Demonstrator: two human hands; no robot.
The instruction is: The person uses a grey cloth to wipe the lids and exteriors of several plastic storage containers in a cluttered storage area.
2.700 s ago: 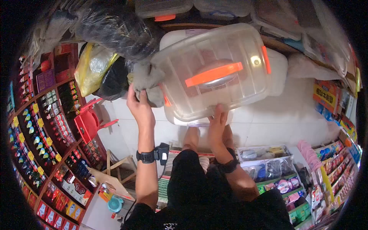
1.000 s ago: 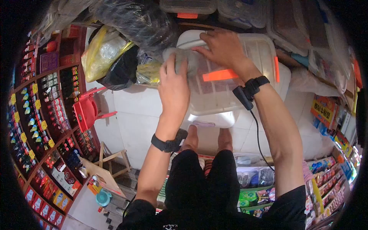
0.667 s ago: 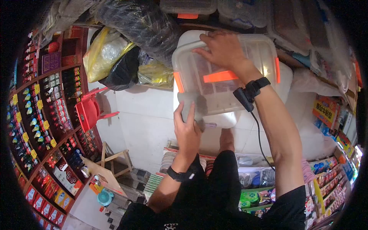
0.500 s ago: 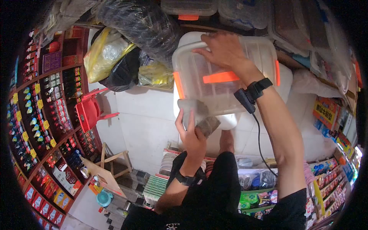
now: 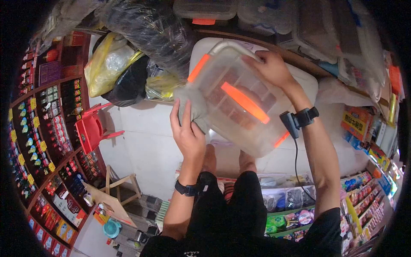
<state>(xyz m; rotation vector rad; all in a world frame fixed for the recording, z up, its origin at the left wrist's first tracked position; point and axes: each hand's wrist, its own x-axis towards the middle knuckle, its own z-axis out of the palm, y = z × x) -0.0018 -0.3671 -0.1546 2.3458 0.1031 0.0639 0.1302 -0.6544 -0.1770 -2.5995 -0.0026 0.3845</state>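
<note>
A clear plastic storage box (image 5: 254,92) with an orange carrying handle (image 5: 246,103) and orange latches is tilted at an angle in front of me. Compartments with reddish-brown contents show faintly through its lid. My right hand (image 5: 274,70) grips the far right rim, its fingertips partly hidden behind the edge. A grey cloth (image 5: 195,107) is in my left hand (image 5: 188,139), pressed to the left side of the box beside a latch. Two fingers of that hand stretch over the cloth while the others bend around it.
Under and behind the box is a white, rounded surface (image 5: 306,83). Bags (image 5: 113,62) are heaped at the back left, near a red plastic chair (image 5: 92,130). More clear boxes (image 5: 205,9) line the far shelf. Goods shelves (image 5: 47,141) rise on the left; packaged goods (image 5: 291,220) lie close on the right.
The box has turned clockwise and come nearer to me. My left hand has shifted left and up with the cloth, and my right hand has moved right along the rim.
</note>
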